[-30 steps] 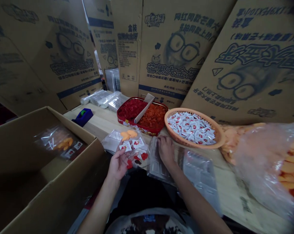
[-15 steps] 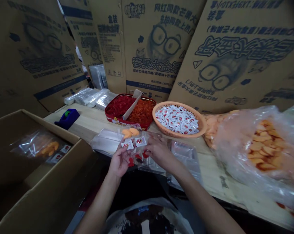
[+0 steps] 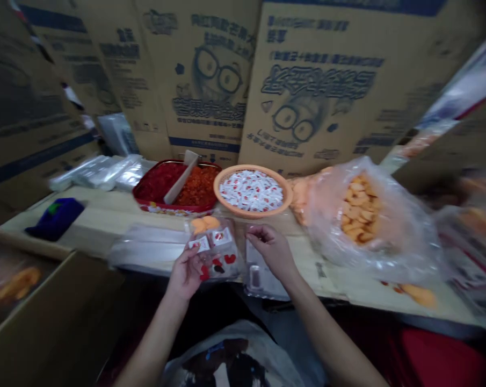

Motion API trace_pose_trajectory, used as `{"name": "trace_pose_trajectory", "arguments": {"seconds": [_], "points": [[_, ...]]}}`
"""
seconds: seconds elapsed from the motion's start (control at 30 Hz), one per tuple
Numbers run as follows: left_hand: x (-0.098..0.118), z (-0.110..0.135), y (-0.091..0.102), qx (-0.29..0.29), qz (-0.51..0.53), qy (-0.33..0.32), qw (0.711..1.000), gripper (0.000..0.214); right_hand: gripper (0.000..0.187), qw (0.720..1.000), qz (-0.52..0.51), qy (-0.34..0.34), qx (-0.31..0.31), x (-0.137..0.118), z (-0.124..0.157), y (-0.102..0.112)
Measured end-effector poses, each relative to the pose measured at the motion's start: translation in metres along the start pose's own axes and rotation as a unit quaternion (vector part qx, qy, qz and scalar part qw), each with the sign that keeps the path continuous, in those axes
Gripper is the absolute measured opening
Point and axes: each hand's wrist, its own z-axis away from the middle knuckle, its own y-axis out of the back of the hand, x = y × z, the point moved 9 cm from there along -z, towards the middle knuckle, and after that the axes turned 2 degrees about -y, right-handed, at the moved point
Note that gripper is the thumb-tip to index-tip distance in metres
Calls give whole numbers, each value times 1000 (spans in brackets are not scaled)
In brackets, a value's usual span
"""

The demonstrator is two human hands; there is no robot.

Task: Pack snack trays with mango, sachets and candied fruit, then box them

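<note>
My left hand [image 3: 187, 273] is closed on the left edge of a clear plastic bag [image 3: 229, 262]. Through the film I see orange chips [image 3: 204, 223] at its far end, two white printed sachets [image 3: 221, 237] in the middle and a few red and dark pieces [image 3: 217, 264], which may be print, at the near end. My right hand [image 3: 271, 250] is just right of this bag, thumb and fingers pinched together; whatever lies between them is too small to make out. Under it is a stack of flat clear bags [image 3: 262, 279] on the table.
Behind stand a red tin [image 3: 174, 207] of red and orange bits with a divider, and an orange basket [image 3: 253, 214] of sachets. A large bag of chips [image 3: 361, 212] is at right. On the left are a blue tape dispenser [image 3: 55, 217] and a cardboard box [image 3: 53, 293].
The view has swung right. My right hand has come away from the sachets to the right of the bag, while my left hand still holds it.
</note>
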Motion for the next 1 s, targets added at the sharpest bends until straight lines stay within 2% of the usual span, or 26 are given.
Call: {"name": "trace_pose_trajectory", "arguments": {"seconds": [0.07, 0.13, 0.2, 0.3, 0.37, 0.4, 0.5, 0.6, 0.67, 0.73, 0.8, 0.83, 0.87, 0.9, 0.97, 1.0], "points": [[-4, 2, -1, 17, -11, 17, 1000, 39, 18, 994, 0, -1, 112, 13, 12, 51], [-4, 0, 0, 29, -21, 16, 999, 44, 22, 973, 21, 1, 228, 35, 34, 109], [-7, -4, 0, 38, -32, 26, 998, 46, 25, 938, 61, -1, 343, 66, 66, 171], [-13, -5, 2, 64, -55, 47, 995, 50, 29, 862, 126, -27, 489, 116, 124, 251], [-14, -1, 0, 78, -69, 48, 993, 51, 32, 817, 168, -50, 549, 144, 155, 290], [-14, 1, -2, 82, -72, 45, 993, 52, 34, 805, 191, -66, 558, 154, 164, 304], [-13, 7, -9, 84, -69, 33, 993, 51, 33, 803, 248, -112, 530, 176, 165, 331], [-12, 11, -9, 94, -77, 29, 992, 52, 31, 813, 255, -122, 508, 184, 154, 344], [-10, 12, -8, 86, -87, 23, 992, 51, 32, 816, 255, -120, 505, 185, 150, 346], [-7, 12, -5, 73, -95, 13, 993, 50, 35, 809, 249, -103, 522, 175, 153, 340], [-3, 12, 1, 68, -97, -1, 993, 49, 36, 793, 224, -64, 562, 154, 160, 323], [-1, 12, 4, 71, -95, -6, 993, 49, 36, 788, 203, -38, 581, 140, 163, 310], [0, 13, 8, 75, -90, -8, 993, 49, 35, 794, 180, -14, 581, 124, 161, 292], [1, 13, 12, 80, -81, -7, 993, 49, 31, 819, 167, 10, 549, 106, 152, 269], [3, 15, 21, 90, -57, -2, 994, 49, 24, 887, 154, 57, 431, 69, 120, 210], [4, 16, 25, 94, -43, 0, 995, 49, 22, 923, 150, 77, 346, 52, 100, 174]]}}
